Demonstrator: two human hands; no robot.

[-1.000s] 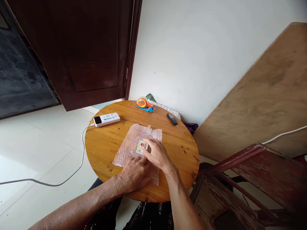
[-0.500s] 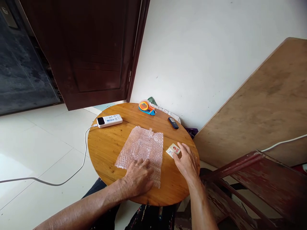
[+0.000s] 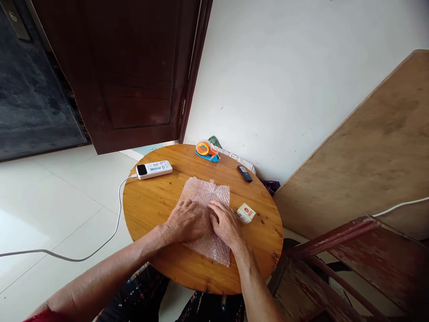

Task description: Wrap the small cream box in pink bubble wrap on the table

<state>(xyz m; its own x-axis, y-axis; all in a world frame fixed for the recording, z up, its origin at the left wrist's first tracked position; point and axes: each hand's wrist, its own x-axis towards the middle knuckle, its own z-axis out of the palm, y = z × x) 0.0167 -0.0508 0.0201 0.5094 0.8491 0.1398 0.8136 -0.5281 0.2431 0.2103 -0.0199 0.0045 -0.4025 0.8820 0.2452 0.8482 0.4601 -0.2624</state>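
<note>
A sheet of bubble wrap (image 3: pixel 208 190) lies flat on the round wooden table (image 3: pixel 147 201). On its left part rests my left hand (image 3: pixel 185 220), palm down with the fingers slightly spread. My right hand (image 3: pixel 226 223) lies on the right part of the wrap, fingers apart and pointing at the left hand. Neither hand grips anything that shows. Just right of my right hand stands a small printed box (image 3: pixel 246 213), not touched by it.
A white device (image 3: pixel 154 170) with a cable is at the table's left. Near the back edge are an orange and blue tape dispenser (image 3: pixel 208 151) and a dark blue object (image 3: pixel 244 173). A red wooden chair (image 3: pixel 338 237) stands at the right.
My right hand has left the small box and moved left onto the bubble wrap. My left hand has shifted left and a little up over the wrap.
</note>
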